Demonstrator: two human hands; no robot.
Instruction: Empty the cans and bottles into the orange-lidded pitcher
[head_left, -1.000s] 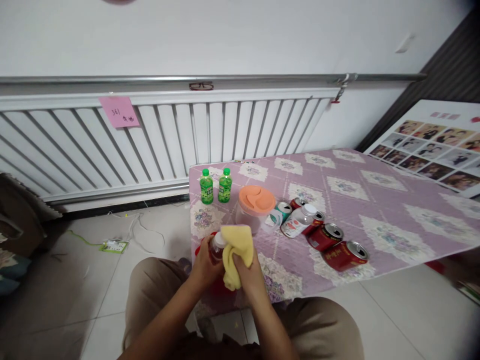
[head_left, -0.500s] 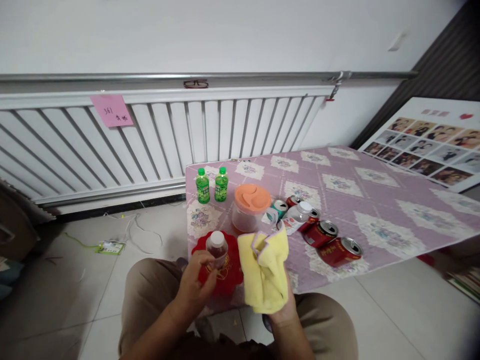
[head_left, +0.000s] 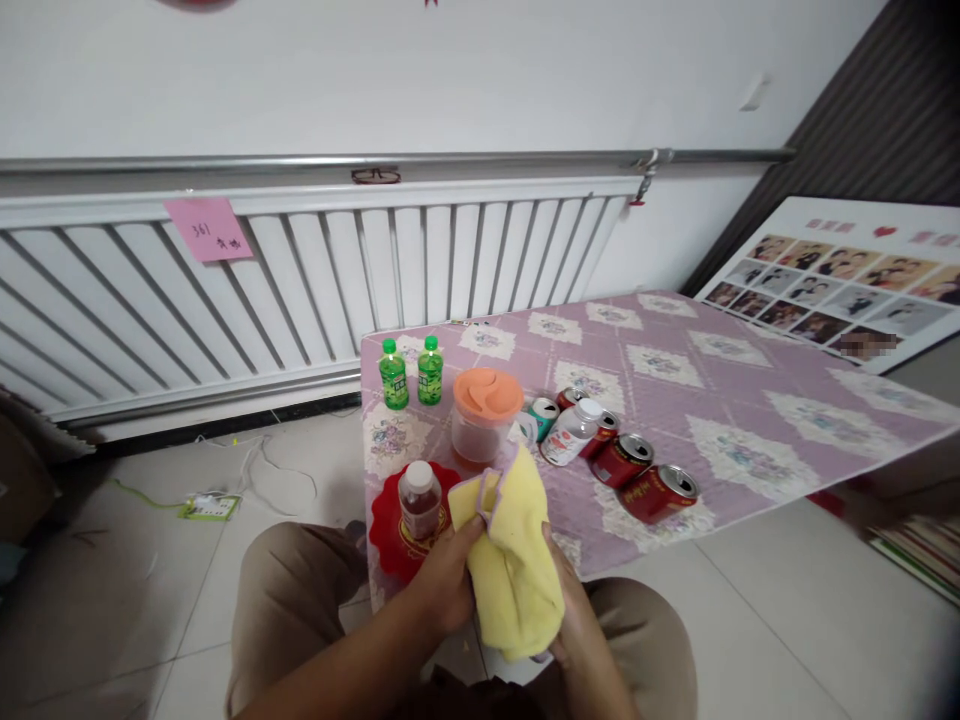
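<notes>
A folded yellow cloth (head_left: 514, 570) with a purple edge is held up between both hands above my lap. My left hand (head_left: 452, 575) grips its left side, thumb near the upper fold. My right hand (head_left: 564, 590) wraps the right side from behind, its fingers largely hidden by the cloth. Just left of the cloth, a clear bottle with a white cap (head_left: 421, 500) stands upright on a red scalloped plate (head_left: 385, 507). Behind the cloth is a clear pitcher with an orange lid (head_left: 486, 415).
Two green bottles (head_left: 411, 378) stand at the table's back left. Right of the pitcher are a green can (head_left: 541, 415), a white-capped clear bottle (head_left: 571, 435) and several red cans (head_left: 624, 460). A radiator (head_left: 420, 260) runs behind; a power strip (head_left: 210, 507) lies on the floor.
My left hand has left the white-capped bottle on the plate and moved right onto the yellow cloth. The cloth now sits between both hands. The view has shifted slightly.
</notes>
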